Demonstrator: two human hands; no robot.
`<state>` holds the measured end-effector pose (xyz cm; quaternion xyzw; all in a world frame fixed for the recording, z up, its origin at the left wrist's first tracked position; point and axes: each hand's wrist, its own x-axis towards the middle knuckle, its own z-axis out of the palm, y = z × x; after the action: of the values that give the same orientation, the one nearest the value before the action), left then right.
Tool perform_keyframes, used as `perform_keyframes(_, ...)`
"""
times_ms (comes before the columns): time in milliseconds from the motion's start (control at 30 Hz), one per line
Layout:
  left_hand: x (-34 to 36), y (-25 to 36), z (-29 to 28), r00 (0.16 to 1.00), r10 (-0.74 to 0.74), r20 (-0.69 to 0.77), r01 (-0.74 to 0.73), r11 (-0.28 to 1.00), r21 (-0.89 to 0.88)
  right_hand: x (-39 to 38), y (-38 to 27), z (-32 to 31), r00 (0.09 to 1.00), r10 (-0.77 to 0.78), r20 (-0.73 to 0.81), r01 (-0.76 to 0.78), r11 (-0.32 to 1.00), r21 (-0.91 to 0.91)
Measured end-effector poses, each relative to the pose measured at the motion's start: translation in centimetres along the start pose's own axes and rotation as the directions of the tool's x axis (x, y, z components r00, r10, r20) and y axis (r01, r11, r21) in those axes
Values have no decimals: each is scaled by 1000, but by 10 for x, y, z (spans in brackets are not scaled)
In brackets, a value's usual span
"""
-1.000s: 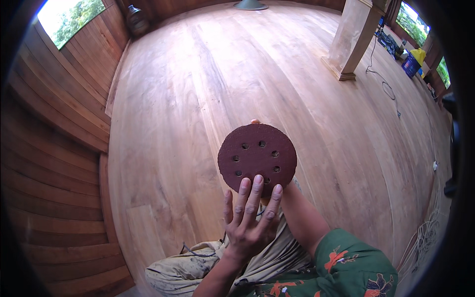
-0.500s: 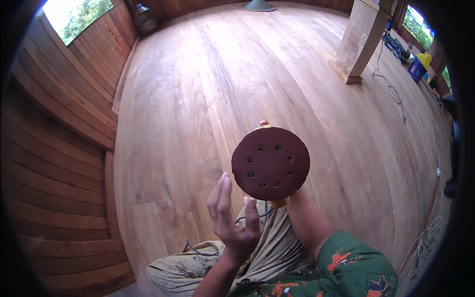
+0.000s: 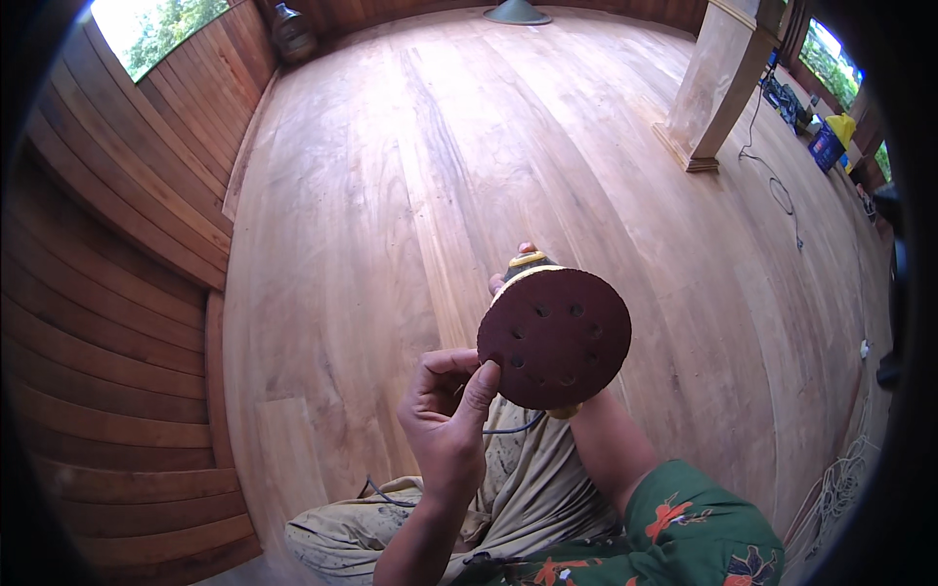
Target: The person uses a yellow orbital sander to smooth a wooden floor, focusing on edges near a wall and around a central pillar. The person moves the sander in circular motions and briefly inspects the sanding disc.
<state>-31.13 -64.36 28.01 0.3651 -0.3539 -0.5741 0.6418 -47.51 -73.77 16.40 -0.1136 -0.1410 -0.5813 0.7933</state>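
A yellow and black orbital sander (image 3: 525,261) is held up in front of me with its pad turned toward me. Its round, dark red sanding disc (image 3: 552,342) has a ring of several holes. My right hand (image 3: 496,284) grips the sander's body from behind; only fingertips show past the disc's far left rim. At the disc's lower left edge, my left hand (image 3: 445,405) is closed, thumb on the abrasive face and index finger behind the rim. A dark cord (image 3: 513,427) runs from below the sander across my lap.
Bare wooden floorboards (image 3: 342,225) spread around me. A plank wall (image 3: 117,342) rises on the left. To the far right stands a wooden post (image 3: 711,88), with a cable (image 3: 782,195), a blue bucket (image 3: 826,146) and coiled cord (image 3: 835,498) beyond. A green cone-shaped lampshade (image 3: 518,12) lies at the back.
My left hand has moved from open beside the disc to pinching its edge. The sander has shifted slightly right and down and tilted, showing more of its body.
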Motion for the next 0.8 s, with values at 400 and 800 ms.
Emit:
perform_keyframes(400,-7,-9,-8,998,25,-52,-23,998,53,7,0,8,1000,11,21,-10,997,-70)
perform_keyframes(800,13,-38,-21,857,375,354,-449,203,870,8,5,-12,987,81,-140,-139,866,-481)
